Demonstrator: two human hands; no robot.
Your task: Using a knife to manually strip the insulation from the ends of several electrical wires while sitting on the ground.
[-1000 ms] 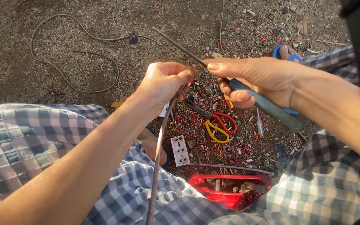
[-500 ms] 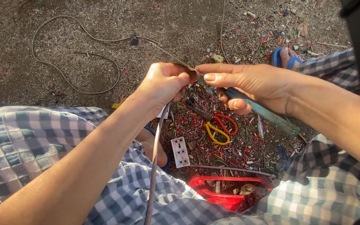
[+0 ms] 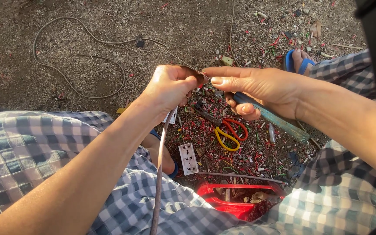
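Two hands meet over the littered ground. Nearest, the grey cable (image 3: 159,174) rises from the lap to the left hand (image 3: 170,87), whose fingers pinch its end; its long axis runs near to far. The right hand (image 3: 257,87) wraps a blue-handled tool (image 3: 275,122), forefinger extended along the thin wire (image 3: 183,63) running far-left. Best to grip firmly and pull along the cable's axis, blade kept shallow.

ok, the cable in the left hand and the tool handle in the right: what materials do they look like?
Cable: grey, dull sheath, likely rubber or plastic; it bends smoothly below the left hand. Tool handle: blue-green, matt, worn coating over a straight bar, probably painted metal or plastic; the right hand covers its front end.
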